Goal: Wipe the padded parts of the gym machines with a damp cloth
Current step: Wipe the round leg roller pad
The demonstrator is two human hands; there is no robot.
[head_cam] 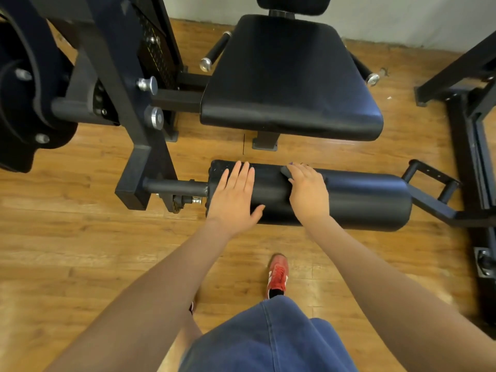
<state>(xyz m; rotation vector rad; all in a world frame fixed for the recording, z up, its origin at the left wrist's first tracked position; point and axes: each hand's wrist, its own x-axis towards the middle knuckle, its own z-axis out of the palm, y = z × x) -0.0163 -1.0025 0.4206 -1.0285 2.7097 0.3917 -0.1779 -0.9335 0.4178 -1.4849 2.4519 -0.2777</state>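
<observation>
Both hands rest on the roller pad (349,196), seat (290,76) behind it.

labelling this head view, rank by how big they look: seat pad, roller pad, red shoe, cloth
1. seat pad
2. roller pad, not far behind
3. red shoe
4. cloth, mostly hidden under the right hand, so its full size is unclear

Gym: padded seat (290,73), weight-machine frame (118,76).

Left hand (236,196) flat, right hand (308,193) curled.
</observation>
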